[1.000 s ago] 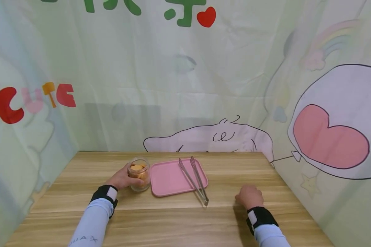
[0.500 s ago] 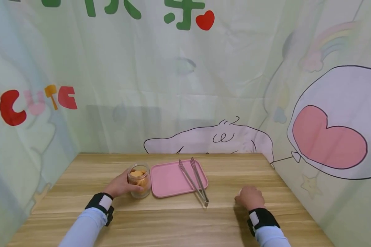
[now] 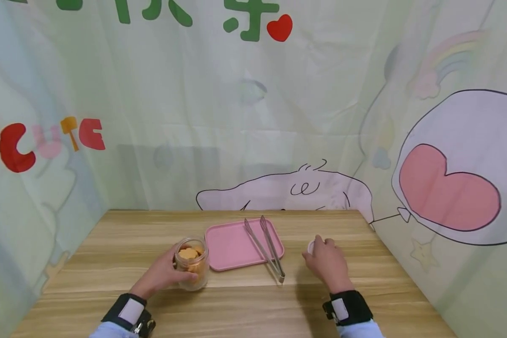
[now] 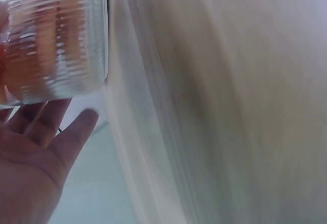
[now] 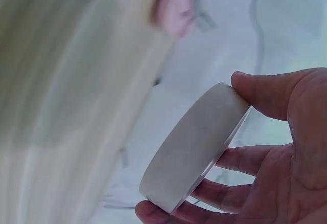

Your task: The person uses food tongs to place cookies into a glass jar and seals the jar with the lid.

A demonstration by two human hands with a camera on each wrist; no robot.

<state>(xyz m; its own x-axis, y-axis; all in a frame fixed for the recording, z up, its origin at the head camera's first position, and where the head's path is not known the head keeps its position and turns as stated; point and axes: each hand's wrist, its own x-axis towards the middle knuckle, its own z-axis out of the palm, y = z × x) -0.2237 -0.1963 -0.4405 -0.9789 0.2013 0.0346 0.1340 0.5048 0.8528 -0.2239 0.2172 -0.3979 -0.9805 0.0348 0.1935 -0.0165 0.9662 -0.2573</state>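
Note:
A clear glass jar (image 3: 197,271) without a lid holds yellow-orange, biscuit-like pieces. My left hand (image 3: 162,273) grips it round the side, left of the pink tray. Close up in the left wrist view, the ribbed jar (image 4: 56,45) lies at the upper left, above my spread fingers. My right hand (image 3: 331,266) is raised at the right of the table, pinching a white round lid (image 5: 191,150) by its rim between thumb and fingers. The lid is tilted, and in the head view the hand hides most of it.
The pink rectangular tray (image 3: 226,246) lies at mid-table. Metal tongs (image 3: 273,249) rest across its right side, their joined end overhanging the front rim. Beneath everything is a wooden table (image 3: 236,310), with a printed cloth (image 3: 173,94) hanging behind and at the sides.
My left hand has brought the jar nearer to me. My right hand has lifted and shifted left, and the white lid, hidden a second ago, now shows in its fingers.

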